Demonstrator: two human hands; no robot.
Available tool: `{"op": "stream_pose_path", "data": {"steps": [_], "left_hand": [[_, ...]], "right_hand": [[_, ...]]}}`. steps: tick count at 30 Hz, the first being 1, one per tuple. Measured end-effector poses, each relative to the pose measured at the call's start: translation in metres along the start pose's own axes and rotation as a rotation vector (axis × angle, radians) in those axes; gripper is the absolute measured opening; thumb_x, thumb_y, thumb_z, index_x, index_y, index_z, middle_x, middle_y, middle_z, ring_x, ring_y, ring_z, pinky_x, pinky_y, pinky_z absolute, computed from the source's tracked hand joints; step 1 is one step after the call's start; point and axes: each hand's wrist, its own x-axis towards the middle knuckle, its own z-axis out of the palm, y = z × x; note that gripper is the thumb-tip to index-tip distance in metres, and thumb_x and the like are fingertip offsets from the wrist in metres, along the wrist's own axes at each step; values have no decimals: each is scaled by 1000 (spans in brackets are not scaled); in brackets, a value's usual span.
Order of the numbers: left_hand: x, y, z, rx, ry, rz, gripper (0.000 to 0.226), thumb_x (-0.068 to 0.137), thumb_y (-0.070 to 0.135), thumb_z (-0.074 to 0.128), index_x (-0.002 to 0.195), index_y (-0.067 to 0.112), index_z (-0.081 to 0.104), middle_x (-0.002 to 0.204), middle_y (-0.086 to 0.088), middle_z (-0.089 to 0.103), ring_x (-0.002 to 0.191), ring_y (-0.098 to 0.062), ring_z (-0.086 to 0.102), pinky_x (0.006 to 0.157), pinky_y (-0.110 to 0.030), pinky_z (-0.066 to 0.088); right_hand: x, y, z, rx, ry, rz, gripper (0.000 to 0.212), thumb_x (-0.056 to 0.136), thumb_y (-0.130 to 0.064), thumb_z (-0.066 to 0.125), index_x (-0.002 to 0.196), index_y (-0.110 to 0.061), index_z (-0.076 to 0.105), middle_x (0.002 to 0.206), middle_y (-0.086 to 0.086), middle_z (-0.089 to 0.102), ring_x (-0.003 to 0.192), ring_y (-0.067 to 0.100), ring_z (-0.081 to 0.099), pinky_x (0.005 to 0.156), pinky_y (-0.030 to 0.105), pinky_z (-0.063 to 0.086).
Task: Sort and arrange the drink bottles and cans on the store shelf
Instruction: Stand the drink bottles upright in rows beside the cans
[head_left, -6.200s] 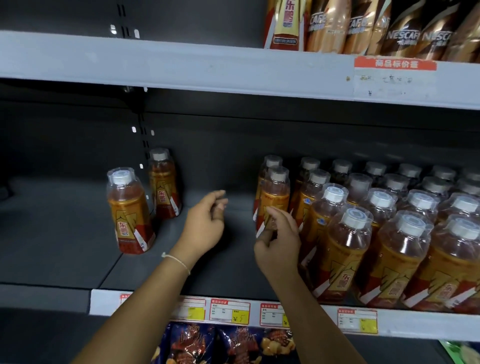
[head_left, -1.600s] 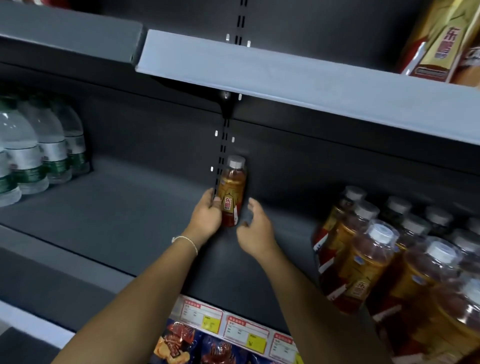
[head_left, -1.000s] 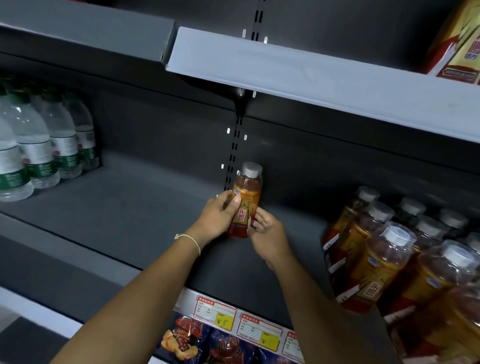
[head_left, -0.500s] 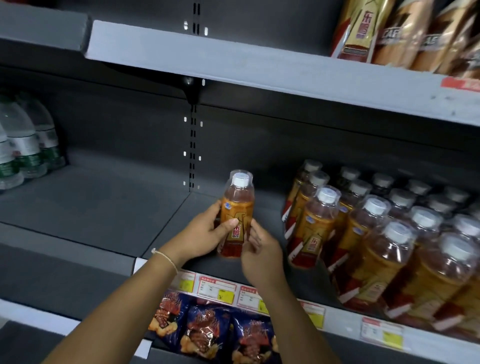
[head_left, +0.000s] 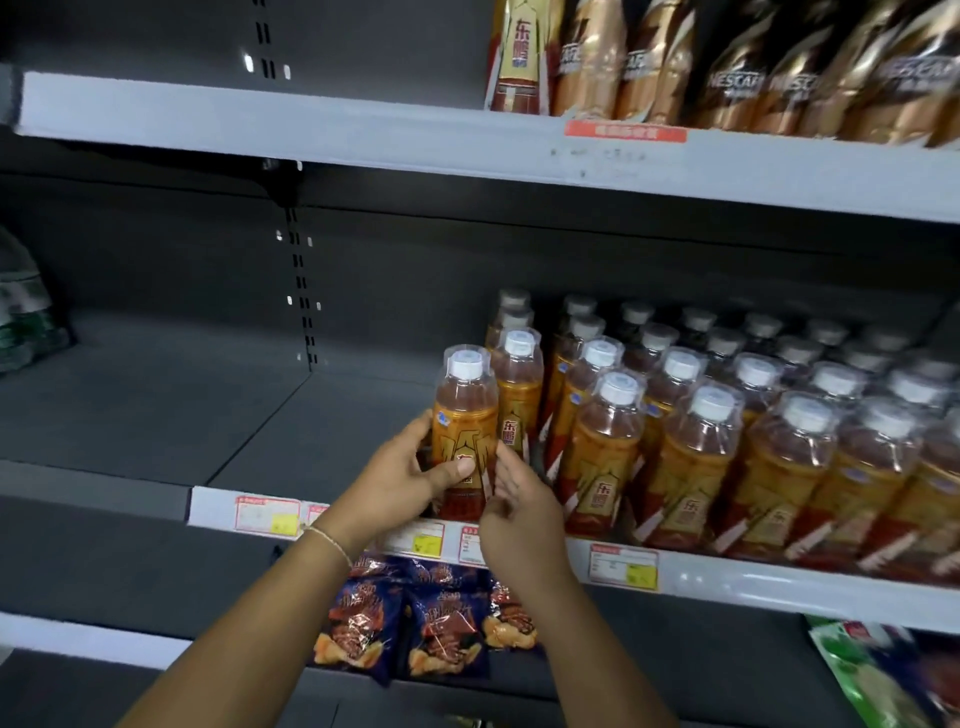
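An orange drink bottle (head_left: 464, 415) with a white cap and gold-red label stands upright at the front of the dark middle shelf (head_left: 322, 447), just left of the packed rows of matching bottles (head_left: 691, 441). My left hand (head_left: 395, 480) grips its lower body from the left, thumb across the label. My right hand (head_left: 511, 506) is at the bottle's right side near its base, fingers loosely bent against it; whether it grips is hard to tell.
The shelf's left part holds only some water bottles (head_left: 23, 312) at the far left edge. Coffee bottles (head_left: 779, 67) fill the upper shelf. Snack bags (head_left: 441, 618) lie below the price-tag rail (head_left: 623, 566).
Both hands carried the bottle from the back of the shelf forward and right, to the front edge beside the bottle rows. The camera swung right with it.
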Motion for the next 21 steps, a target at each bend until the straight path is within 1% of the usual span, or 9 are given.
{"op": "stream_pose_path", "data": {"steps": [2, 4, 6, 8, 10, 13, 15, 17, 21], "left_hand": [[-2, 3, 12, -3, -15, 2, 62, 85, 27, 74, 140, 31, 45, 115, 21, 68, 108, 3, 62, 85, -12, 51], [-4, 6, 24, -4, -11, -1, 67, 87, 23, 72, 145, 28, 41, 117, 18, 68, 110, 2, 61, 89, -14, 50], [-7, 9, 35, 19, -3, 0, 69, 88, 26, 72, 148, 30, 37, 118, 23, 66, 111, 6, 60, 90, -11, 48], [-8, 12, 42, 53, 3, 6, 68, 89, 31, 70, 148, 33, 36, 117, 25, 65, 109, 9, 59, 88, -8, 46], [-9, 12, 44, 100, 10, 1, 64, 88, 39, 68, 144, 38, 37, 124, 20, 61, 110, 10, 57, 91, -10, 46], [-13, 8, 44, 137, -38, -31, 62, 90, 43, 64, 145, 37, 36, 130, 16, 57, 117, 5, 55, 97, -17, 46], [-16, 3, 43, 182, -72, -67, 63, 93, 34, 64, 148, 29, 35, 130, 13, 60, 119, -2, 56, 104, -29, 46], [-18, -1, 43, 240, -83, -82, 60, 94, 25, 64, 147, 25, 37, 129, 11, 61, 118, -5, 58, 106, -35, 45], [-18, -1, 43, 299, -40, -80, 59, 94, 21, 63, 146, 23, 38, 126, 9, 63, 115, -7, 59, 105, -34, 46]], "right_hand": [[-5, 2, -9, -8, 7, 6, 70, 93, 8, 42, 154, -25, 35, 139, -19, 45, 127, -9, 42, 92, -5, 30], [-9, 5, -17, -24, 25, 2, 71, 92, 9, 42, 153, -27, 35, 133, -26, 46, 115, -21, 42, 89, -7, 30], [-13, 8, -25, -42, 38, 11, 71, 92, 8, 42, 153, -27, 34, 133, -26, 45, 111, -23, 40, 87, -8, 31], [-16, 10, -30, -74, 24, 14, 69, 94, 5, 43, 155, -24, 30, 141, -15, 45, 124, -10, 43, 94, 0, 32], [-19, 12, -32, -101, 3, 9, 67, 96, 2, 44, 156, -22, 27, 150, -7, 42, 137, 5, 41, 105, 13, 34], [-26, 15, -33, -99, 6, 10, 66, 97, -1, 45, 157, -22, 27, 154, -6, 40, 139, 8, 41, 111, 20, 35], [-30, 17, -34, -85, 5, 23, 64, 98, 0, 44, 156, -22, 29, 153, -7, 43, 136, 3, 42, 104, 9, 36], [-32, 19, -33, -81, -6, 39, 64, 98, 3, 43, 156, -21, 31, 152, -8, 45, 131, -4, 40, 91, -5, 32], [-32, 21, -32, -51, -23, 66, 68, 95, 9, 41, 155, -21, 32, 151, -9, 45, 127, -8, 38, 87, -7, 31]]}}
